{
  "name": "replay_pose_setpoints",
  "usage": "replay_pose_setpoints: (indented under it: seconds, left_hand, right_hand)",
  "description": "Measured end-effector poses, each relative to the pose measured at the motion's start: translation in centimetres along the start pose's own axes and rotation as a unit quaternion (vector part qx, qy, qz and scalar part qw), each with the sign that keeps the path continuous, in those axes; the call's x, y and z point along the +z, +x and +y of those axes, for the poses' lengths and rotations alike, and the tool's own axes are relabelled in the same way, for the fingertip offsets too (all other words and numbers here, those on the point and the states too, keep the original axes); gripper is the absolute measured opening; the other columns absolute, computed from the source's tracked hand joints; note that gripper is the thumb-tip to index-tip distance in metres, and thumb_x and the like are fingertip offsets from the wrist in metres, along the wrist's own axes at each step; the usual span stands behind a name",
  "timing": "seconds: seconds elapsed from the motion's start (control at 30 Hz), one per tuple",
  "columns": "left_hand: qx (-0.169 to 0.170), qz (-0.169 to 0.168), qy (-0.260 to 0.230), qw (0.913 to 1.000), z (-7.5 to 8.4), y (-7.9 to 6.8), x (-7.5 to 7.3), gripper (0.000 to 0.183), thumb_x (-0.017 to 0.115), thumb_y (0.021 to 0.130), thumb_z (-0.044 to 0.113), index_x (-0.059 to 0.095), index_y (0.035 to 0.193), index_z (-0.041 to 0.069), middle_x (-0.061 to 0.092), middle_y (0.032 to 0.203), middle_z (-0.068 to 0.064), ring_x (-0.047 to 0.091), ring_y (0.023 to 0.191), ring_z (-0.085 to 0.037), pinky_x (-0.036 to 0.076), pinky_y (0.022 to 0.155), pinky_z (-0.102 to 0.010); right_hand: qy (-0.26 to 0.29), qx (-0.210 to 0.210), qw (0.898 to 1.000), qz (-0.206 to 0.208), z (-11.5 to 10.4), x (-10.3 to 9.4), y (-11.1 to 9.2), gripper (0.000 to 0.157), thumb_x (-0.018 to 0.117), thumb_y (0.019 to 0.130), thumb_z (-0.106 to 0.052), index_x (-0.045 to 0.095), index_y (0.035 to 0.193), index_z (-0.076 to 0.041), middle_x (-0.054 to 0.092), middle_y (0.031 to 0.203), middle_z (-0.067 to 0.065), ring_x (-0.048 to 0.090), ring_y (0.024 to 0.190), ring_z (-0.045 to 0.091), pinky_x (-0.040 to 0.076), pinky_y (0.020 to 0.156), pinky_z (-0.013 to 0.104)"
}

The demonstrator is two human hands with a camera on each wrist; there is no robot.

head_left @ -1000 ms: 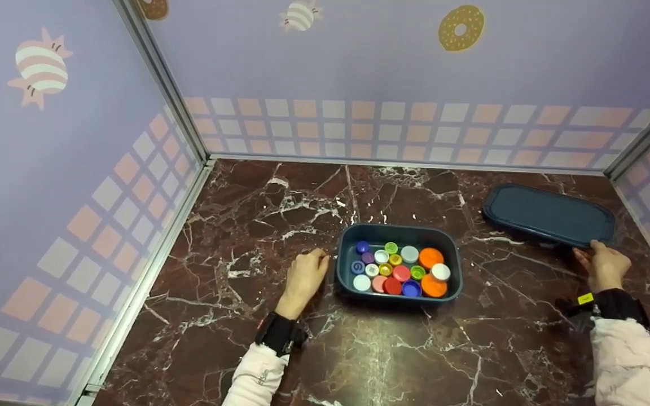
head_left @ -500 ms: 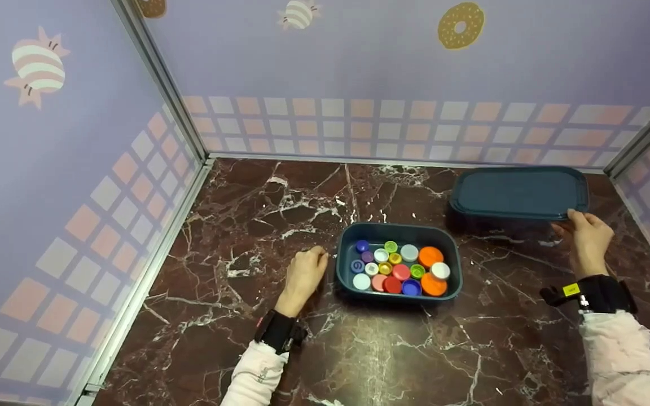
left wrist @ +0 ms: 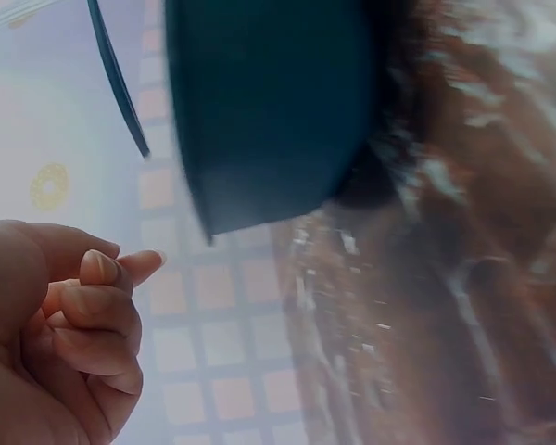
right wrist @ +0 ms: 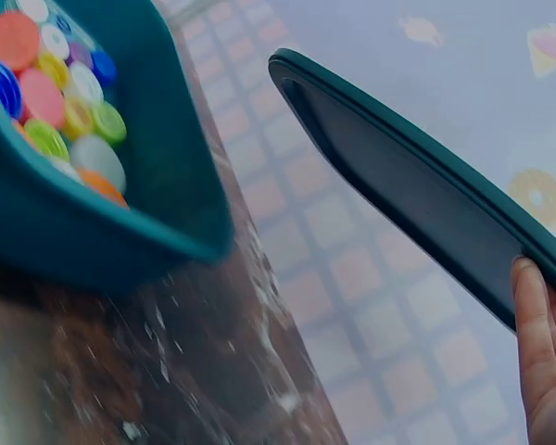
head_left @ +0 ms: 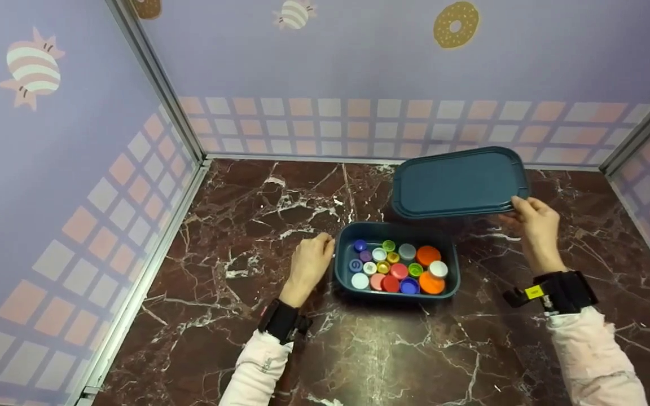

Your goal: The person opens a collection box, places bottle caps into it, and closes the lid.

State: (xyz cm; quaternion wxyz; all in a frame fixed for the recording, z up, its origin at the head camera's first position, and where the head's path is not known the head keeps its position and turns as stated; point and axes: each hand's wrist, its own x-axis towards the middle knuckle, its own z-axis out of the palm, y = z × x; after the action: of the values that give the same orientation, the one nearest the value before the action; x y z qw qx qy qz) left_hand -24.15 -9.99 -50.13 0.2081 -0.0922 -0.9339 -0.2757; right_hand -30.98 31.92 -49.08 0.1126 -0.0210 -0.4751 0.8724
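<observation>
My right hand (head_left: 540, 231) pinches the dark teal lid (head_left: 460, 183) by its near right corner. The lid hangs tilted in the air, behind and above the box. In the right wrist view the lid's underside (right wrist: 398, 190) shows, with fingers (right wrist: 535, 320) against it. The teal box (head_left: 453, 282) stands uncovered on the table, a single layer of bottle caps (head_left: 399, 272) in it: red, orange, white, blue, yellow and green. Just left of the box is my left hand (head_left: 309, 262). Its fingers hang loosely curled around nothing in the left wrist view, close to the box wall (left wrist: 269, 111).
A dark marbled table (head_left: 246, 338) lies under everything. Lilac walls with a checked band (head_left: 280, 127) enclose it at the back and on both sides. White specks dot the tabletop behind the box.
My right hand has lifted the lid off the table at the right and carried it left towards the box. My left hand has shifted slightly; the box stays in place.
</observation>
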Motion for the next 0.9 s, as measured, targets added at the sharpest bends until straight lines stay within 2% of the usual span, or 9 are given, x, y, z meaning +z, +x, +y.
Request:
replay_pose_setpoints:
  seconds: [0.13,0.27,0.33,0.47,0.5,0.57,0.67,0.87,0.9]
  left_hand:
    - [0.034,0.014,-0.009,0.9993,1.5,1.1,-0.3,0.008,0.061,0.085,0.015,0.065,0.082,0.008,0.063,0.066,-0.006,0.061,0.056,-0.026,0.045,0.047,-0.038]
    - [0.085,-0.003,-0.003,0.9964,4.0,2.4,-0.8,0.01,0.061,0.086,0.016,0.064,0.083,0.007,0.064,0.067,-0.007,0.06,0.055,-0.022,0.045,0.046,-0.035]
    - [0.122,-0.022,0.007,0.9923,5.8,3.2,-1.1,0.012,0.06,0.087,0.018,0.064,0.083,0.007,0.063,0.066,-0.006,0.06,0.054,-0.021,0.045,0.046,-0.033]
    - [0.188,-0.049,0.034,0.9805,9.9,5.1,-1.6,0.017,0.055,0.09,0.023,0.062,0.085,0.008,0.062,0.067,-0.003,0.06,0.056,-0.02,0.047,0.047,-0.032]
    - [0.198,-0.053,0.04,0.9781,10.8,5.7,-1.6,0.018,0.054,0.091,0.024,0.062,0.085,0.008,0.061,0.066,-0.002,0.06,0.056,-0.02,0.046,0.047,-0.032]
    - [0.21,-0.061,0.052,0.9745,12.4,6.6,-1.5,0.02,0.052,0.092,0.025,0.061,0.085,0.009,0.059,0.066,-0.001,0.059,0.056,-0.019,0.046,0.047,-0.031]
    - [0.218,-0.082,0.073,0.9698,14.2,7.8,-1.0,0.023,0.049,0.093,0.029,0.059,0.083,0.01,0.056,0.064,0.0,0.057,0.055,-0.017,0.044,0.046,-0.028]
    - [0.22,-0.106,0.09,0.9654,16.5,9.4,0.3,0.029,0.046,0.094,0.034,0.057,0.084,0.01,0.051,0.065,-0.001,0.052,0.052,-0.013,0.038,0.044,-0.024]
    - [0.22,-0.11,0.092,0.9649,16.8,9.6,0.5,0.029,0.045,0.094,0.035,0.057,0.085,0.01,0.05,0.066,-0.001,0.051,0.052,-0.013,0.038,0.044,-0.023]
  right_hand:
    - [0.0,0.011,0.999,-0.043,3.7,-2.7,2.6,0.012,0.06,0.084,0.0,0.056,0.087,0.011,0.06,0.08,0.022,0.063,0.071,0.03,0.05,0.068,0.039]
    - [-0.021,0.012,0.999,-0.045,5.4,-2.6,3.4,0.013,0.06,0.084,-0.001,0.055,0.088,0.01,0.06,0.083,0.023,0.062,0.072,0.031,0.05,0.067,0.039]
    - [-0.028,0.019,0.999,-0.039,5.2,-1.3,2.9,0.014,0.06,0.085,-0.003,0.055,0.089,0.01,0.06,0.084,0.023,0.062,0.072,0.029,0.05,0.067,0.039]
    - [-0.055,-0.007,0.998,-0.034,7.2,-1.4,3.9,0.02,0.064,0.084,-0.007,0.057,0.092,0.01,0.06,0.085,0.024,0.062,0.072,0.03,0.05,0.067,0.04]
    - [-0.055,0.002,0.998,-0.03,6.9,-0.6,3.6,0.018,0.061,0.085,-0.005,0.057,0.091,0.011,0.059,0.084,0.025,0.062,0.071,0.03,0.05,0.067,0.04]
    - [-0.074,-0.02,0.997,-0.032,7.8,-0.5,3.7,0.021,0.062,0.084,-0.006,0.057,0.094,0.011,0.059,0.085,0.025,0.062,0.072,0.032,0.05,0.067,0.041]
    - [-0.08,-0.024,0.996,-0.036,7.2,2.0,1.9,0.018,0.06,0.085,-0.003,0.056,0.095,0.011,0.059,0.081,0.025,0.061,0.068,0.03,0.05,0.064,0.04]
    - [-0.089,-0.078,0.991,-0.056,9.0,3.6,1.5,0.023,0.066,0.082,-0.007,0.057,0.098,0.007,0.062,0.08,0.022,0.062,0.066,0.027,0.051,0.059,0.038]
    - [-0.107,-0.084,0.989,-0.05,8.5,4.5,0.8,0.023,0.065,0.082,-0.007,0.057,0.097,0.008,0.062,0.079,0.023,0.062,0.067,0.028,0.051,0.06,0.038]
